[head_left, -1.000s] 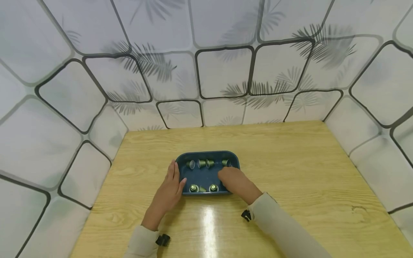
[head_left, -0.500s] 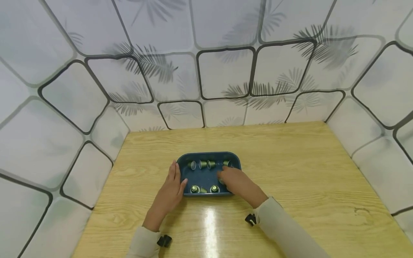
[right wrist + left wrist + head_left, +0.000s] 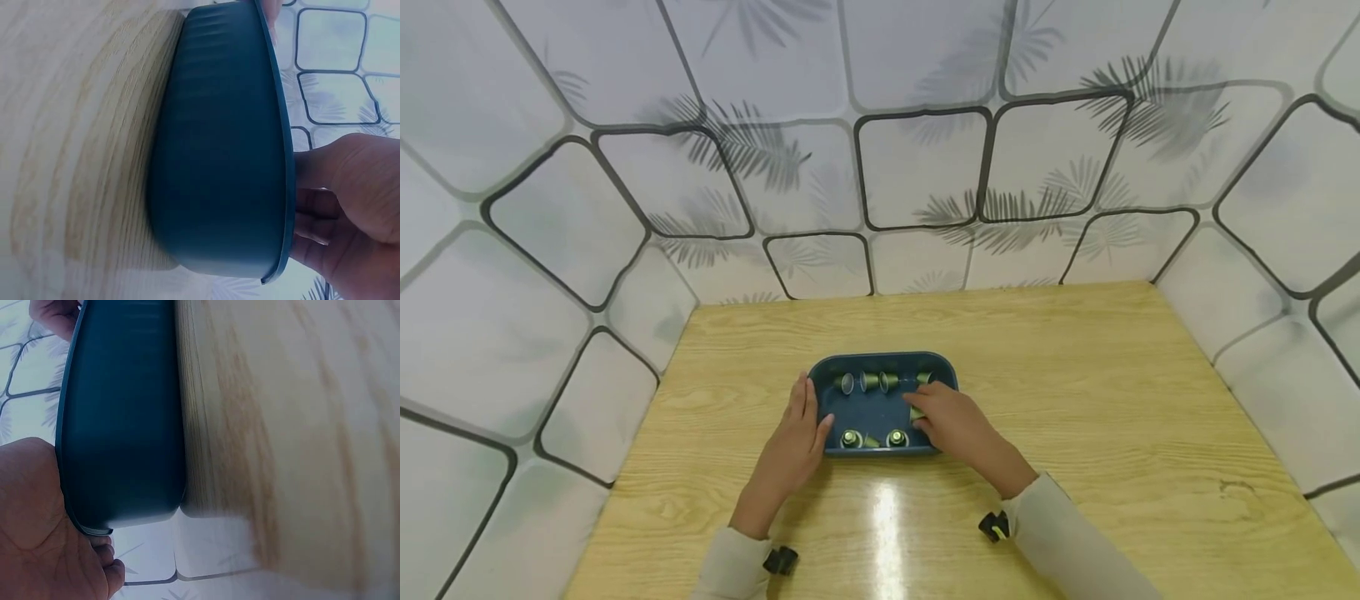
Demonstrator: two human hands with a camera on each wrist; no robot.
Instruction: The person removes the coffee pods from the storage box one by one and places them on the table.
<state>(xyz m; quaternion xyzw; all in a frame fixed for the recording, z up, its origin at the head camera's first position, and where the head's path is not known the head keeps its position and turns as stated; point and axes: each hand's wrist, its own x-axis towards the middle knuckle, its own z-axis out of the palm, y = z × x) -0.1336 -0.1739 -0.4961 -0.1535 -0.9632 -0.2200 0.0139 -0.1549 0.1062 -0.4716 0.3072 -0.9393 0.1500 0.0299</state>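
A dark blue tray [image 3: 867, 410] with rounded corners stands on the table and holds several green coffee capsules. My left hand [image 3: 792, 442] grips its left end, fingers along the outer wall and thumb over the near rim; the left wrist view shows that palm [image 3: 37, 519] against the rim. Inside the right end, my right hand [image 3: 958, 421] pinches one capsule [image 3: 916, 413] between thumb and fingers. Capsules [image 3: 868, 382] lie along the far wall. By the near wall, two capsules [image 3: 897, 438] stand base up with another lying between them. In the right wrist view the tray wall hides the right fingertips.
The wood-grain table [image 3: 1075, 400] extends around the tray on all sides. Patterned white fabric walls [image 3: 925, 167] enclose it at the back, left and right. A small black device [image 3: 995, 527] sits at the right wrist and another [image 3: 781, 560] at the left.
My right hand has shifted slightly right and its fingers have spread to show the green capsule between them. The left hand and the tray stay in place.
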